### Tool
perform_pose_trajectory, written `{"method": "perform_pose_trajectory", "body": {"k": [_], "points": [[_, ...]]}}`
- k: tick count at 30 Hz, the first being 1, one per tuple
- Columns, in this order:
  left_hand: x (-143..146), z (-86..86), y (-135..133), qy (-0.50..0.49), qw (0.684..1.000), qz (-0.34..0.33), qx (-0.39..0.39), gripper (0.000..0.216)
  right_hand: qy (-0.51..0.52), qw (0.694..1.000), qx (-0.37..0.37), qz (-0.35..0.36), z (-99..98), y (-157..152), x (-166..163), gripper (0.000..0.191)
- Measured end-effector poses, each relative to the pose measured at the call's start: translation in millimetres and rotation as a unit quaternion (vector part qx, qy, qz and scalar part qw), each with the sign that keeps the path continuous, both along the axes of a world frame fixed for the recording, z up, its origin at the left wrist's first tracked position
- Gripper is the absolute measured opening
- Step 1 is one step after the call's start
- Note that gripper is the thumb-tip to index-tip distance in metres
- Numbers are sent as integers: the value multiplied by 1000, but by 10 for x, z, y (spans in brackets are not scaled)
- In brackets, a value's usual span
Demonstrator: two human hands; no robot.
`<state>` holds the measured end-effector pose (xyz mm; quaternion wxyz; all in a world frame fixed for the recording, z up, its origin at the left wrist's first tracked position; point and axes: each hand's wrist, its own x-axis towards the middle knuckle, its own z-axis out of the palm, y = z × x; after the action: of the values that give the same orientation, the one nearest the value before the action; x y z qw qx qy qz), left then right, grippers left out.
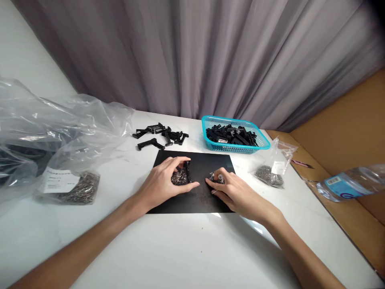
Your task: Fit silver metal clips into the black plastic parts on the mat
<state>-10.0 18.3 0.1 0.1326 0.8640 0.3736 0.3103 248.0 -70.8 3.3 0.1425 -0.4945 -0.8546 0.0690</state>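
Note:
Between the thumb and fingers of my left hand (162, 178) is a black plastic part (188, 171), held upright over a black mat (200, 200). Behind it, a small pile of metal pieces (179, 177) shows through the gap of that hand. My right hand (230, 188) reaches into a second pile of metal pieces (213, 176) on the mat, its fingers bent together at the pile. Whatever those fingertips pinch is too small to make out.
Loose black parts (165, 134) lie behind the mat. A blue basket (237, 149) holds many more. Bags of small metal pieces stand left (86, 188) and right (267, 176). Large clear plastic sheeting (54, 120) covers the left side; a water bottle (351, 182) lies at right by cardboard (345, 124).

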Motion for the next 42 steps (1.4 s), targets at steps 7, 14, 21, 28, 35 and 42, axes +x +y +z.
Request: {"method": "perform_pose_trajectory", "body": {"k": [7,14,21,28,35,42], "points": [[11,20,-20,-10,999,-25,-22,63,-10,999,20,-35,27,41,6,42],[19,11,-21,1,999,-21,-25,64,0,999,31,-12,-29,80,9,37],[16,-12,-18,10,998,-37,-40,65,93,992,44,-67,-10,204,76,13],[31,-14,-27,29,997,-47,-49,63,139,985,-31,-92,72,199,175,17],[33,-30,-25,21,997,-56,-55,65,151,985,-34,-77,97,189,175,18],[35,-44,-30,23,996,-64,-57,64,161,981,-59,-85,128,181,196,13]]}}
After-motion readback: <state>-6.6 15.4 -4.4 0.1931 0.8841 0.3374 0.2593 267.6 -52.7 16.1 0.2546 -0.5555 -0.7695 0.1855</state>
